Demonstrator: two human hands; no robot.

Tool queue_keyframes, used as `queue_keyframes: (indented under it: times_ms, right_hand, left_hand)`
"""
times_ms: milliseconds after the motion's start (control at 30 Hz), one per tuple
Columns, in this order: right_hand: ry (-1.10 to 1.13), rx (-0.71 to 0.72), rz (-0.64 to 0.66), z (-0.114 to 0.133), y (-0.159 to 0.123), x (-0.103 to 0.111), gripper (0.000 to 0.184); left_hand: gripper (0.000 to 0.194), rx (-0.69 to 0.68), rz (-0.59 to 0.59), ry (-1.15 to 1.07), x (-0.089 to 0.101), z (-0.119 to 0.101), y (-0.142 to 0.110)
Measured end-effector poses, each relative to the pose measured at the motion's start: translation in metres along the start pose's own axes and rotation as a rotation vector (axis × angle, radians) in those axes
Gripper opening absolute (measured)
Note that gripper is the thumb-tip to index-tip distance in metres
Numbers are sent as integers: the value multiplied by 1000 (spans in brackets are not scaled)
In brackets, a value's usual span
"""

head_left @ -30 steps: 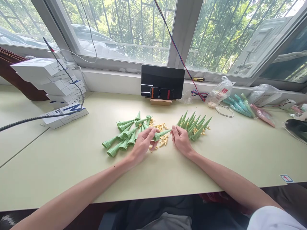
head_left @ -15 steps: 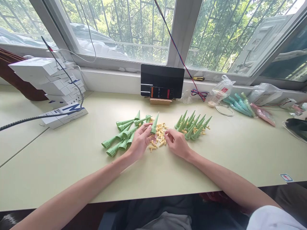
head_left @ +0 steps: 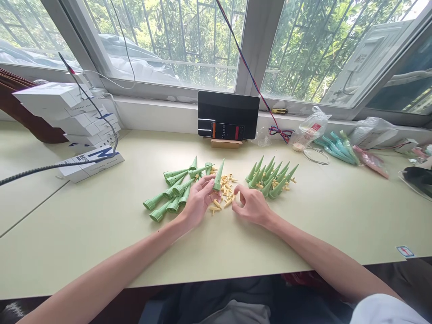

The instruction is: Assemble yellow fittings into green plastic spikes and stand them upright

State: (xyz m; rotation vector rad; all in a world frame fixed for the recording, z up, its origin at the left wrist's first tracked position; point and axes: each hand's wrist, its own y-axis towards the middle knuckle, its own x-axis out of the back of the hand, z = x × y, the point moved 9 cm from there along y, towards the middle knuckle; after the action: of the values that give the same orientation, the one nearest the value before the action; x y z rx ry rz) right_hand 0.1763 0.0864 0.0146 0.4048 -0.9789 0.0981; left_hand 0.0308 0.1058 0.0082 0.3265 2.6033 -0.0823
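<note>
My left hand [head_left: 200,199] is closed around a green plastic cone spike [head_left: 218,176], holding it with its tip pointing up and away. My right hand [head_left: 249,204] rests just right of it, fingers curled in a pinch over the scattered small yellow pegs [head_left: 225,193]; whether a peg is in the pinch is hidden. A pile of green cone spikes [head_left: 174,189] lies to the left of my left hand. A second cluster of green spikes [head_left: 272,177] lies to the right, beyond my right hand.
A dark tablet [head_left: 228,114] with a phone [head_left: 227,132] on a wooden stand leans at the window sill. Stacked white boxes [head_left: 71,118] and a black cable [head_left: 50,167] sit at the left. Plastic bags [head_left: 309,128] and teal parts [head_left: 335,147] lie at the right.
My left hand turned the green spike from lying sideways between both hands to pointing up. My right hand let go of its tip and moved left and down over the yellow pegs.
</note>
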Motion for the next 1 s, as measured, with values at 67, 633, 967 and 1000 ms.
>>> queue_keyframes:
  times_ms: [67, 633, 967, 1000]
  right_hand:
    - [3, -18, 9, -4, -1, 0, 15]
    - [16, -54, 65, -9, 0, -7, 21]
    - [38, -79, 71, -9, 0, -7, 22]
    - [48, -78, 68, -9, 1, -6, 22]
  left_hand:
    - [32, 10, -1, 1, -1, 1, -1]
    - [34, 39, 42, 32, -3, 7, 0]
    - [32, 31, 61, 36, -2, 8, 0]
    - [33, 32, 59, 36, -2, 8, 0]
